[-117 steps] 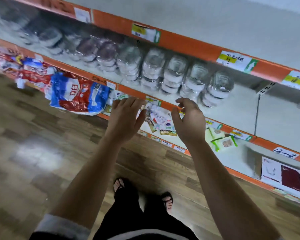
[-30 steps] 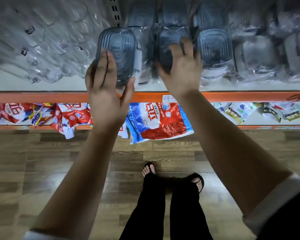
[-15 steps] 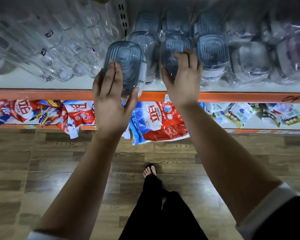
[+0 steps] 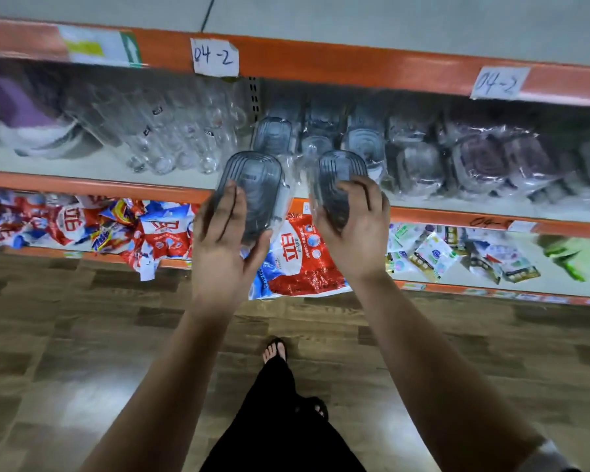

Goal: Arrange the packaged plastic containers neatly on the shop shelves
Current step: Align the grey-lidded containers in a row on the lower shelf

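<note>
- The left hand holds the left container, a grey, ribbed, see-through box wrapped in clear film. The fingers lie nearly straight up its front and the thumb is spread round its lower right edge.
- The right hand grips the right container, a matching wrapped box, with curled fingers over its lower half and right side.
- Both boxes sit at the fingertips, over the orange front edge of the shelf. What is inside them is too blurred to tell.
- Counted: two boxes in hand, one per hand.
- Just beyond the fingertips are about three more grey boxes, standing on the shelf.
- Further out from the right hand is a row of wrapped boxes, some purplish, too blurred to count.
- Out from the left hand is a cluster of clear glasses.
- Two handwritten labels reading "04-2" hang on the orange rim of the upper shelf, above the hands.
- Below the wrists, the lower shelf carries red, white and blue bags and, on the right-hand side, small sachets.
- Under the forearms lies a wood-pattern floor, with black trousers and a sandalled foot.
</note>
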A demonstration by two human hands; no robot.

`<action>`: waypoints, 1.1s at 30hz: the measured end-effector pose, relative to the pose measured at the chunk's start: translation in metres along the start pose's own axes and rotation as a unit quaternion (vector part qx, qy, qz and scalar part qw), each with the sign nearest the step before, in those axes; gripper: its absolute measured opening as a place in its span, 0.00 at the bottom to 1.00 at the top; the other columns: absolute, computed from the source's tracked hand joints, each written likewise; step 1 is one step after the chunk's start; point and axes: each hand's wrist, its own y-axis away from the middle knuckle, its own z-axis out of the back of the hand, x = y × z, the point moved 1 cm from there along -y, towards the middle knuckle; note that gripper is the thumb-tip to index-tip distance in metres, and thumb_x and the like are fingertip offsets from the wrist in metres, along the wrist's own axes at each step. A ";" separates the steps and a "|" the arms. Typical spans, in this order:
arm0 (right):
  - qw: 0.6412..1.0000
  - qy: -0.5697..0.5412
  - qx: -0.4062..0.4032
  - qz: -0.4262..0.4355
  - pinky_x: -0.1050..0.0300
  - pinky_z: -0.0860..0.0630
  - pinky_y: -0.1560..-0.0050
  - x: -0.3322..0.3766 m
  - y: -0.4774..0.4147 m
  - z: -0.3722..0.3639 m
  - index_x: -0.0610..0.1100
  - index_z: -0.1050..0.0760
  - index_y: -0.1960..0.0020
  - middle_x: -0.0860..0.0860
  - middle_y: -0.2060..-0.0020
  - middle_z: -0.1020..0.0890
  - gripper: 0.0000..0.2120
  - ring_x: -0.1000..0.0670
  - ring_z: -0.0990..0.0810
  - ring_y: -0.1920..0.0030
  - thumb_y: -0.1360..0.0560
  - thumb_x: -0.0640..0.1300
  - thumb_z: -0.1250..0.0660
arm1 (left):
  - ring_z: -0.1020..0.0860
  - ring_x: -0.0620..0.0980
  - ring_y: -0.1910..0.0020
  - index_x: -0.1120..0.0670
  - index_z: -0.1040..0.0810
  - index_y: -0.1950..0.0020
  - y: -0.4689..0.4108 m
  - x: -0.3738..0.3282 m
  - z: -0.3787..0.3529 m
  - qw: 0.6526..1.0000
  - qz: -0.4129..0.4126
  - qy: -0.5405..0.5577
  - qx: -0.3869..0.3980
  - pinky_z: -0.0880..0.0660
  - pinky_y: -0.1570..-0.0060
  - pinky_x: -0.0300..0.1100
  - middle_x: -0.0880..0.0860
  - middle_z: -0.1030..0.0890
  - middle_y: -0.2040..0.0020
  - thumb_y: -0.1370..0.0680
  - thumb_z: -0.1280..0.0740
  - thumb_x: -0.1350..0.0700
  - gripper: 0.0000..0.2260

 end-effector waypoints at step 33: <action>0.994 0.058 0.027 -0.091 0.45 0.28 0.39 0.049 -0.284 0.007 0.43 0.23 0.42 0.47 0.43 0.20 0.18 0.39 0.32 0.33 0.32 0.40 0.31 | 0.33 0.55 0.31 0.54 0.30 0.26 -0.365 0.102 0.024 0.969 -0.131 -0.042 0.204 0.39 0.32 0.41 0.50 0.32 0.26 0.22 0.37 0.50 0.24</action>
